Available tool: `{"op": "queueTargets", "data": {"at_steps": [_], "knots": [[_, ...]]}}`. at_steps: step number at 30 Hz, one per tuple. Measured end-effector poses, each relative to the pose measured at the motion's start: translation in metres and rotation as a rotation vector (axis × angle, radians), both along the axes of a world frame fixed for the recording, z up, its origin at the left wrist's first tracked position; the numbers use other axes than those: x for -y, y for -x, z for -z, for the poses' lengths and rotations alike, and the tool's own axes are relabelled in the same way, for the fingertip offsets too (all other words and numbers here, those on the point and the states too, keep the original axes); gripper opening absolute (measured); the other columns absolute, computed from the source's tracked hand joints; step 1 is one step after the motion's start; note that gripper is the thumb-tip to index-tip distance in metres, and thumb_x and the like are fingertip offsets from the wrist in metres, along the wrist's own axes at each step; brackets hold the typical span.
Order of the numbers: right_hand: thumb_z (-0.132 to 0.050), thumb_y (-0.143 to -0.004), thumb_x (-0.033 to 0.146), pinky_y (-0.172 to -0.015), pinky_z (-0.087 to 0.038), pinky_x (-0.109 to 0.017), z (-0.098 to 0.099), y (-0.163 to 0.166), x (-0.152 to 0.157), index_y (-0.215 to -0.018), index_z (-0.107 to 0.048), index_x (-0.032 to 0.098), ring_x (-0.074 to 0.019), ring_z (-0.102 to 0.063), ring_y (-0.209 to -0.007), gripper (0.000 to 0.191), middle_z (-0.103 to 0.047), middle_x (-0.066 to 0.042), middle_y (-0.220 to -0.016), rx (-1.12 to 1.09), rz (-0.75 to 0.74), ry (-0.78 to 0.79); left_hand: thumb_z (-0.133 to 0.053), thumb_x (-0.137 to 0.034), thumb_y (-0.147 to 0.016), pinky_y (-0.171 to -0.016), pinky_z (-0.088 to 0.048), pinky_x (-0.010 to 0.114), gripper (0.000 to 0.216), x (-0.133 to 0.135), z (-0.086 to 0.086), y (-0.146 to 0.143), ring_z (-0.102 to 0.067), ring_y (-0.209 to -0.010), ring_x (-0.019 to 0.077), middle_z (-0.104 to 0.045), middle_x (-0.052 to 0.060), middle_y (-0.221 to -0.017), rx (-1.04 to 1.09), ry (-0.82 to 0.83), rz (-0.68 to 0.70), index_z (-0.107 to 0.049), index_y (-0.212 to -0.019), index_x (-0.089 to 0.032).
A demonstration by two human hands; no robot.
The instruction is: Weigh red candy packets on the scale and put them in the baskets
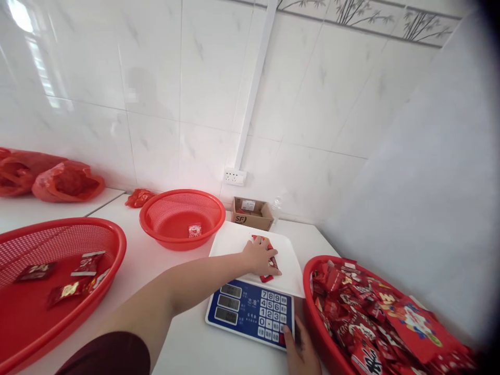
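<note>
On the white weighing tray (228,244) of a digital price scale (250,312), my left hand (261,257) reaches over a red snack packet (267,278). Its fingers curve around the packet and hide much of it, so I cannot tell whether there is more than one. My right hand (300,350) is at the lower right corner of the blue keypad, one finger by the red key, holding nothing. The scale's displays (227,302) are too dim to read surely.
A red basket (308,291) heaped with red snack packets stands right of the scale. Left are a large red basket (117,245) with several packets and a smaller one (156,229) with one. Behind are an SF cardboard box (253,221), a wall socket (235,176) and red bags (68,181).
</note>
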State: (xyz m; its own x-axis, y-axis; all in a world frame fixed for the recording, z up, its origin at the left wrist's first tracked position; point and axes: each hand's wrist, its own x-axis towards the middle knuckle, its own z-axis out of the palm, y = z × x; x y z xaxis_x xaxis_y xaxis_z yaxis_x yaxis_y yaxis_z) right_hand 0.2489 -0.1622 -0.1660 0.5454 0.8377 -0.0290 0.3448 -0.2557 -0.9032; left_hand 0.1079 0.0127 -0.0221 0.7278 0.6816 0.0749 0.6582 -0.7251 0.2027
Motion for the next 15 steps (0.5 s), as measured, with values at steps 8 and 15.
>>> {"op": "queueTargets", "data": {"at_steps": [8, 15], "knots": [[-0.045, -0.063, 0.079, -0.103, -0.038, -0.038, 0.007, -0.006, -0.002, -0.126, -0.05, 0.017, -0.0299, -0.05, -0.123, 0.088, -0.055, -0.013, -0.133, -0.002, -0.02, 0.027, -0.056, -0.041, -0.084, -0.081, -0.048, 0.037, 0.024, -0.014, 0.002, 0.011, -0.049, -0.108, 0.0275, -0.054, 0.009, -0.11, 0.201, -0.087, -0.05, -0.059, -0.1, -0.023], [-0.038, -0.072, 0.075, -0.105, -0.034, -0.041, 0.01, 0.01, -0.002, -0.124, -0.051, 0.019, -0.0294, -0.049, -0.123, 0.077, -0.057, -0.011, -0.131, 0.049, 0.095, -0.066, -0.05, -0.037, -0.089, -0.076, -0.05, 0.026, 0.02, -0.039, -0.018, 0.035, -0.06, -0.087, 0.015, -0.055, 0.005, -0.1, 0.436, -0.108, -0.228, -0.056, -0.094, -0.019]]}}
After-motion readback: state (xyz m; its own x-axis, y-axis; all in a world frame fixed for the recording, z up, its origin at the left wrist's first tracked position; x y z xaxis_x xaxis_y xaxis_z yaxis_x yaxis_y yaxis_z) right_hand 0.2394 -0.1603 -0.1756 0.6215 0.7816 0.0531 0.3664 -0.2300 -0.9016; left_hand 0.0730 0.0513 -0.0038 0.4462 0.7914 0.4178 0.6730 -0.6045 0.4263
